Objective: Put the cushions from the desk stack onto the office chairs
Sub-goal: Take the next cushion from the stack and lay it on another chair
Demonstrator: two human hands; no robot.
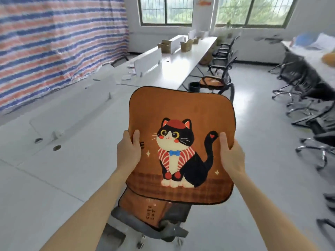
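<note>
- Head view: the left hand [128, 151] and the right hand [230, 156] each grip a side edge of the held cushion [181, 109], thumbs on top, keeping it in the air between them.
- Directly below the hands, a grey chair [126, 216] already carries a second cushion [137, 201].
- Ahead of the hands, a farther chair [223, 73] also shows an orange pad [211, 81].
- So two seem done; the dark chairs [308, 113] off beyond the right hand look bare.
- The held cushion is flat, orange, round-cornered and black-edged, printed with a cat in a red cap.
</note>
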